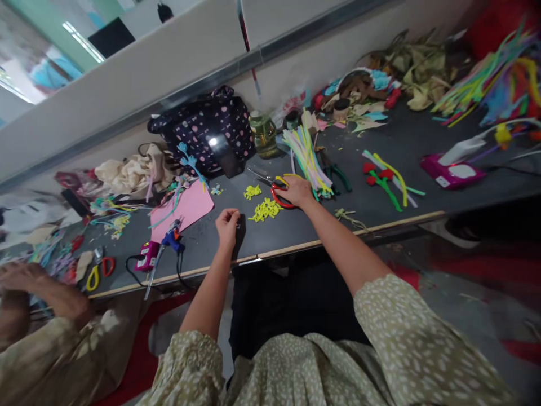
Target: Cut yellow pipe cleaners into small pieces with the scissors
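Note:
My right hand (296, 190) is closed on the red and yellow handles of a pair of scissors (284, 198), whose blades point to the upper left over the dark table. Just left of it lie two small piles of cut yellow-green pieces, a larger one (265, 210) and a smaller one (252, 192). My left hand (228, 224) is raised in a pinch near the table's front edge, left of the larger pile; what its fingertips hold, if anything, is too small to make out. Behind my right hand lies a bundle of pastel fuzzy stems (307, 160).
Pliers (339, 176) lie right of the bundle, near red and green stem flowers (382, 180). A glass jar (264, 135) and a dotted bag (207, 132) stand behind. At left are pink paper (186, 208), a blue glue gun (172, 239) and another person's hands (25, 277).

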The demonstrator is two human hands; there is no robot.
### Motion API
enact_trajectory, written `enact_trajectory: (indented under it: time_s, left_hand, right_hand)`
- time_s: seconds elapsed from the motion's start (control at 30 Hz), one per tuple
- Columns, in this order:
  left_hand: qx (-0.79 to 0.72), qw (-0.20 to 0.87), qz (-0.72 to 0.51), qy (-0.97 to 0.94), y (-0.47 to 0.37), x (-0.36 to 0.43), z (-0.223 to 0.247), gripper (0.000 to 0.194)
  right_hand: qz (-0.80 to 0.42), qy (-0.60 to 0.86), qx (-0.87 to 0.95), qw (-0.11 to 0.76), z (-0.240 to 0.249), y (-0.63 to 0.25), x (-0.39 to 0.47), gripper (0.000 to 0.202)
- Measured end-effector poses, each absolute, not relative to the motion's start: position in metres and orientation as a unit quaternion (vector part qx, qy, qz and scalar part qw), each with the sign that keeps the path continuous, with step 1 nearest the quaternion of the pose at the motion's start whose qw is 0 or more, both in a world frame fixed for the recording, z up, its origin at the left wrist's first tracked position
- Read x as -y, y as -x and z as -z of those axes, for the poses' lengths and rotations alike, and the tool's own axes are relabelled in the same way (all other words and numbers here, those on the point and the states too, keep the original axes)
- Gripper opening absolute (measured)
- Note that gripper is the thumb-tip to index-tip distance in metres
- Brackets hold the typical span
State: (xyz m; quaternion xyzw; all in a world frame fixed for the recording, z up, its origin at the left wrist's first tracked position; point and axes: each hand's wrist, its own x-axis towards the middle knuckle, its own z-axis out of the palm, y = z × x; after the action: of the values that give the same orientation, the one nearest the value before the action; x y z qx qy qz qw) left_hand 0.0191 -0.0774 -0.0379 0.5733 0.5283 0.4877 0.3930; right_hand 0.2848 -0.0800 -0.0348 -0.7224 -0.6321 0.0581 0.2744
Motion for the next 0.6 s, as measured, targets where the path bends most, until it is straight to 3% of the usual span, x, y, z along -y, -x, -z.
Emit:
enact_trajectory:
  time_s: [0.37,0.6]
  left_hand:
    - [-0.536,0.386,-0.490,-0.568,-0.018,0.080,0.043,0.020]
    - [-0.516,0.405,-0.338,-0.675,-0.013,0.075,0.027,0.012]
  right_hand:
    - [-0.049,0.710,0.640,0.292,0.048,-0.286,0.080,0.049]
    - [-0.027,0.711,0.640,0.290,0.050,-0.289,0.082,0.048]
